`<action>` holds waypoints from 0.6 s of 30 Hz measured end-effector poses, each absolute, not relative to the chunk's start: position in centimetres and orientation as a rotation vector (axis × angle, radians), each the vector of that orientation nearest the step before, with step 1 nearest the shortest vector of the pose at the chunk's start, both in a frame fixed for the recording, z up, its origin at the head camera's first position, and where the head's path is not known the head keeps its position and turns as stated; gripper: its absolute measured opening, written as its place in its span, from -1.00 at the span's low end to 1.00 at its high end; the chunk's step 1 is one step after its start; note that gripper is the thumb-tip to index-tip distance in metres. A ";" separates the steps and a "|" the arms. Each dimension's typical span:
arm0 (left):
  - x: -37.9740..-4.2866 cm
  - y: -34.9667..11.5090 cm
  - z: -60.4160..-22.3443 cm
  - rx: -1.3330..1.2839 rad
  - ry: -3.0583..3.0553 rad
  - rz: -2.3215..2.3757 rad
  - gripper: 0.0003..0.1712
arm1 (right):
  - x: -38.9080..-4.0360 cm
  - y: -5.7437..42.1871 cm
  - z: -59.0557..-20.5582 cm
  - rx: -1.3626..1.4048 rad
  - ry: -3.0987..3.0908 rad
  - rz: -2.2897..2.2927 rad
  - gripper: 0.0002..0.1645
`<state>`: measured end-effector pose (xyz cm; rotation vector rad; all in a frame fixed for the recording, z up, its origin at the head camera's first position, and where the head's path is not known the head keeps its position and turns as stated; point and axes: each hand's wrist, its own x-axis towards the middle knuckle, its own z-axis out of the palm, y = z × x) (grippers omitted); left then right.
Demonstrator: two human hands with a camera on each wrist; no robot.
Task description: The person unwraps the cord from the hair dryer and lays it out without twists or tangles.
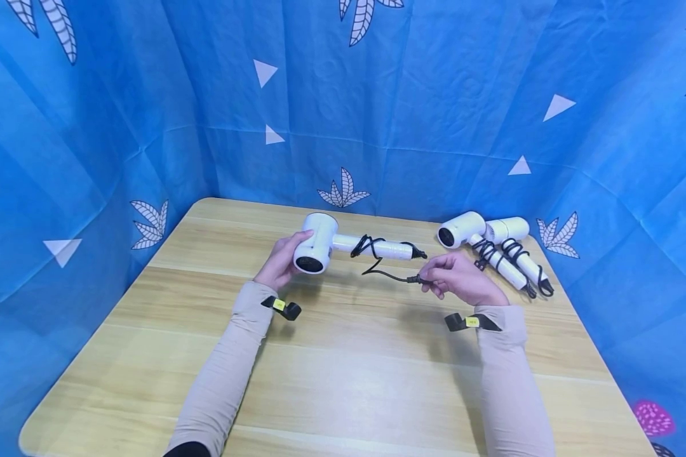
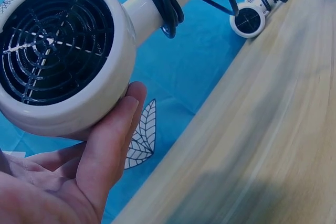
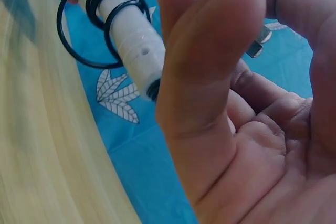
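My left hand (image 1: 282, 261) grips the head of a white hair dryer (image 1: 320, 231), thumb and fingers around its barrel, and holds it above the table. In the left wrist view the dryer's dark round grille (image 2: 55, 45) faces the camera. Its handle (image 1: 371, 246) points right, with black cord (image 2: 163, 9) looped around it. A loose length of that cord (image 1: 385, 273) runs to my right hand (image 1: 457, 277), which pinches the plug end between thumb and fingers. Metal plug prongs (image 3: 255, 50) show past the fingers in the right wrist view.
Two more white hair dryers, one in front (image 1: 462, 230) and one behind (image 1: 509, 229), lie at the table's back right with black cords wrapped around their handles. The wooden table (image 1: 343, 381) is enclosed by a blue patterned curtain (image 1: 331, 95) at the back and sides.
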<state>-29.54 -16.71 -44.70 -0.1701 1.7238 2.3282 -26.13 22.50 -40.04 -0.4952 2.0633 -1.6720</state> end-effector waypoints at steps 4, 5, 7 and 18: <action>-29.5 -16.7 -44.6 -0.182 1.727 2.326 -0.42 | -26.3 22.7 -40.4 -0.474 2.040 -1.656 -0.82; -29.5 -16.7 -44.5 -0.184 1.726 2.328 -0.42 | -26.4 22.7 -40.5 -0.469 2.036 -1.654 -0.81; -29.5 -16.7 -44.5 -0.187 1.724 2.330 -0.42 | -26.6 22.9 -40.8 -0.459 2.037 -1.640 -0.81; -29.6 -16.8 -44.4 -0.197 1.719 2.325 -0.44 | -27.2 23.3 -42.1 -0.352 2.045 -1.603 -0.82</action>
